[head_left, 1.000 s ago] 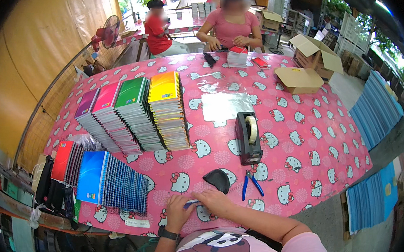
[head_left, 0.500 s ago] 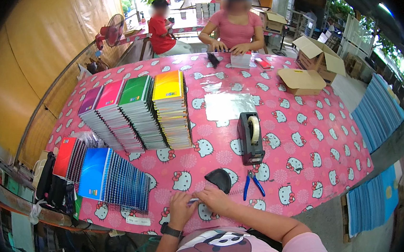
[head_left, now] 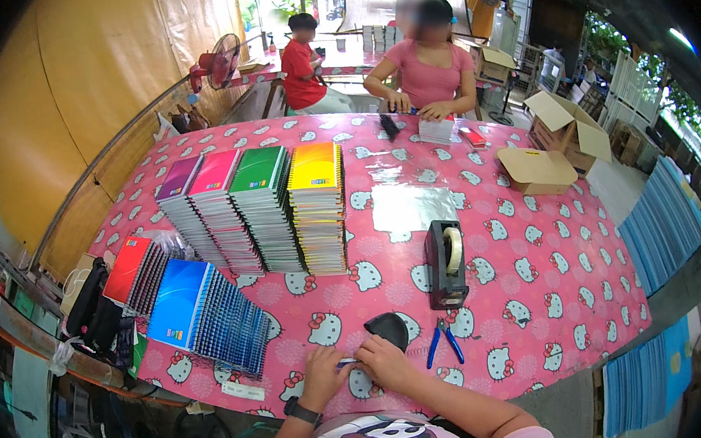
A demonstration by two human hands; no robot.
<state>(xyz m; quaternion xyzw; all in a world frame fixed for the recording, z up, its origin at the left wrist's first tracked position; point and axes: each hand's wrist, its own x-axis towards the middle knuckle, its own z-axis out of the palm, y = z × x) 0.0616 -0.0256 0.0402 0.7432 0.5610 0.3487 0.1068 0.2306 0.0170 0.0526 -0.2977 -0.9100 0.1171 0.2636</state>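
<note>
My left hand (head_left: 325, 378) and my right hand (head_left: 385, 362) meet close together at the near edge of the pink table. The fingers of both are bent round a small, thin, pale thing (head_left: 347, 360) whose kind I cannot make out. Just beyond my right hand lies a black half-round pouch (head_left: 389, 327). To its right, blue-handled cutting pliers (head_left: 446, 344) rest with handles apart, beside a thin coiled wire (head_left: 416, 351). A black tape dispenser (head_left: 447, 290) with a roll of clear tape stands farther off. Left of my hands, blue spiral notebooks (head_left: 179, 300) lie in a slanting row.
Red notebooks (head_left: 127, 270) sit left of the blue ones. Behind stand tall stacks with purple, pink, green and yellow (head_left: 315, 166) covers. Clear plastic sheets (head_left: 410, 209) lie mid-table. Across the table a person (head_left: 427, 71) handles a white stack (head_left: 436, 130), near open cardboard boxes (head_left: 538, 170).
The whole view has shifted, so everything appears slightly lower and to the right. My hands remain together around the small pale thing, the right one slightly turned.
</note>
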